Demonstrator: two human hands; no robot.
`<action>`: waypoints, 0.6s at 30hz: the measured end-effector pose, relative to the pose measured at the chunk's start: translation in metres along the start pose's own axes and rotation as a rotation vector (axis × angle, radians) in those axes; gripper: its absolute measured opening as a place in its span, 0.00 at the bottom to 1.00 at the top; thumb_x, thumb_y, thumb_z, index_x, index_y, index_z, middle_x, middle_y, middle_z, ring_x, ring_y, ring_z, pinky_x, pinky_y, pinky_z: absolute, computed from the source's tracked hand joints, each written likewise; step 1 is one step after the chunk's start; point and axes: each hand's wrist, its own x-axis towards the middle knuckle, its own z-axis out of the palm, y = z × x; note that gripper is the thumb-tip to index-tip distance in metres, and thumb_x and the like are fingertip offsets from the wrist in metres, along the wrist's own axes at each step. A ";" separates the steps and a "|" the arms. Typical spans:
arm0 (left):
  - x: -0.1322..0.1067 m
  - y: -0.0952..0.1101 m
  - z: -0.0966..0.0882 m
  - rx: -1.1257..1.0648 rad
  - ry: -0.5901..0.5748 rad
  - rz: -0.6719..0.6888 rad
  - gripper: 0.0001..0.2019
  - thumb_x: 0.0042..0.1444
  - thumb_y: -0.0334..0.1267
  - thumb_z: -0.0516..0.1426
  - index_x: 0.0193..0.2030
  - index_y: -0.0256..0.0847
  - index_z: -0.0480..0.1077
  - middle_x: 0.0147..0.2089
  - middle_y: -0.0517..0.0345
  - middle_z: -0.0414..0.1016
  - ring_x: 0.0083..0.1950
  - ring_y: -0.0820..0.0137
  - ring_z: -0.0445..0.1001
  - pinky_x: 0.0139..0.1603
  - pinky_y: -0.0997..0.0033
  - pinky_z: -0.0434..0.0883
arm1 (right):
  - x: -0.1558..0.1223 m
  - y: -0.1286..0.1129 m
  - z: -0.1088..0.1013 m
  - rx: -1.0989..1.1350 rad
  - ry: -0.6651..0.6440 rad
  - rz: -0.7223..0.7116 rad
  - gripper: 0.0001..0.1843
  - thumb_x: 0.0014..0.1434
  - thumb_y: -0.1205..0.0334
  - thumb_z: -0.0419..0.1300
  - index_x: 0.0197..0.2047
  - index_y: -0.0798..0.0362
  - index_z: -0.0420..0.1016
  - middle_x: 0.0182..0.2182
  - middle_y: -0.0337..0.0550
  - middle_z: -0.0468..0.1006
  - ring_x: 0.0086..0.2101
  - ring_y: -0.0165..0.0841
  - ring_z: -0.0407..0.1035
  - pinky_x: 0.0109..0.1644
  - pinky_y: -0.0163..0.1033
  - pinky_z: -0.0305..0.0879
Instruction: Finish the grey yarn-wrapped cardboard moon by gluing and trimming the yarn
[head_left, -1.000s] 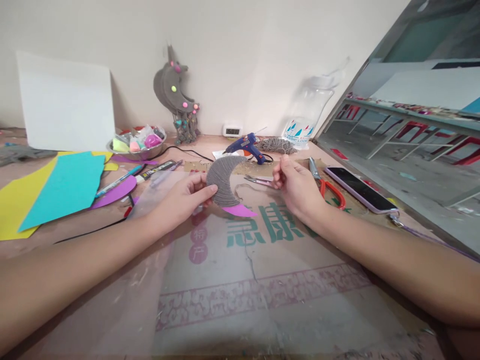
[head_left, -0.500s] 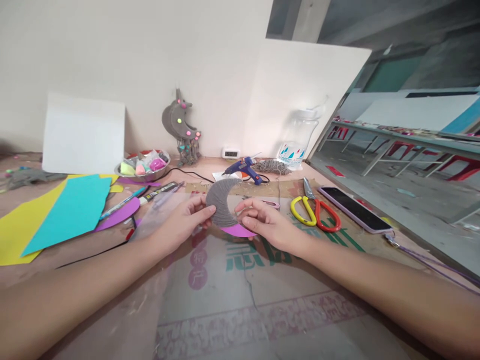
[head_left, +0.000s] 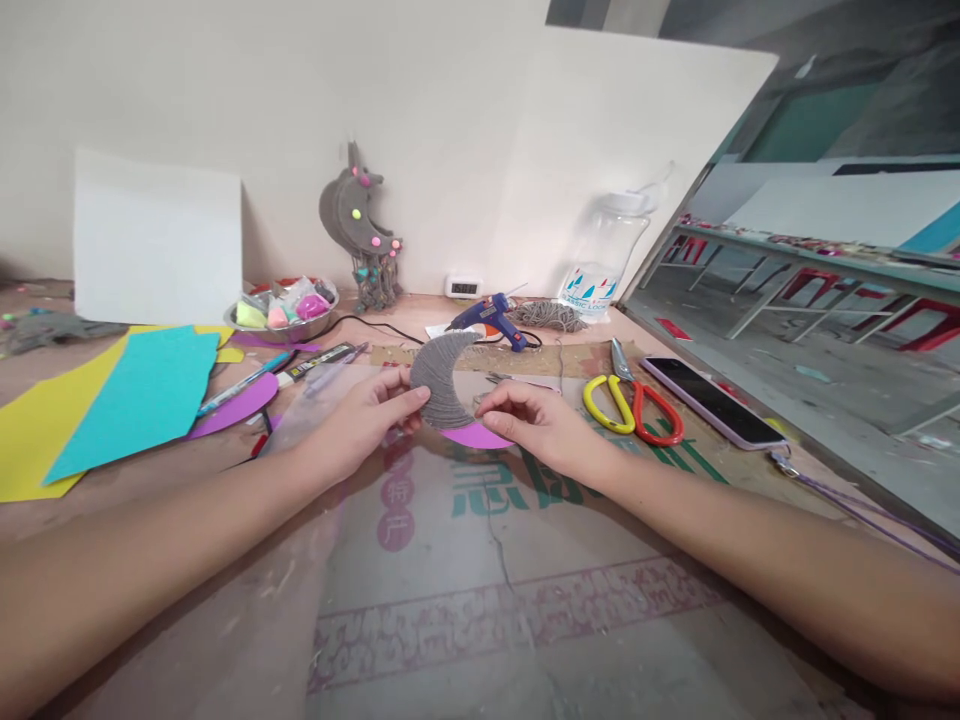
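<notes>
A flat crescent moon (head_left: 442, 385) wrapped in grey yarn is held just above the table, in the middle of the view. Its lower tip shows bare purple (head_left: 480, 436). My left hand (head_left: 394, 405) grips the outer curve, thumb on the front and fingers behind. Thumb and forefinger of my right hand (head_left: 525, 418) are pinched together by the inner edge, where the wrapping ends, apparently on the yarn; the strand itself is barely visible there. A loose grey strand (head_left: 495, 540) lies on the clear plastic sheet (head_left: 420, 640) below my hands.
Beyond my hands are a blue glue gun (head_left: 491, 318), a yarn bundle (head_left: 547, 316), a small clock (head_left: 463, 287) and a bottle (head_left: 604, 255). Scissors (head_left: 634, 405) and a phone (head_left: 712, 402) lie right. Left are coloured sheets (head_left: 139, 400) and a bowl (head_left: 322, 325). A decorated moon (head_left: 352, 215) hangs behind.
My right fingers have closed into a tighter pinch and shifted slightly around the crescent's lower tip. My left hand keeps its hold. The camera view has tilted down a little.
</notes>
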 end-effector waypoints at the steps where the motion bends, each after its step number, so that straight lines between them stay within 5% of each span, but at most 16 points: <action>1: 0.000 0.000 0.000 -0.009 -0.003 -0.003 0.09 0.54 0.44 0.57 0.35 0.41 0.66 0.25 0.64 0.63 0.24 0.77 0.60 0.21 0.79 0.56 | 0.000 0.000 0.000 -0.006 0.006 -0.004 0.10 0.53 0.56 0.60 0.32 0.55 0.72 0.27 0.38 0.69 0.28 0.27 0.61 0.33 0.35 0.59; 18: -0.002 0.002 0.002 -0.069 -0.029 -0.070 0.08 0.53 0.43 0.57 0.35 0.41 0.65 0.24 0.64 0.61 0.23 0.78 0.59 0.20 0.81 0.56 | -0.001 0.001 0.002 0.011 0.034 0.017 0.10 0.55 0.55 0.58 0.31 0.54 0.68 0.22 0.35 0.64 0.24 0.26 0.57 0.28 0.34 0.55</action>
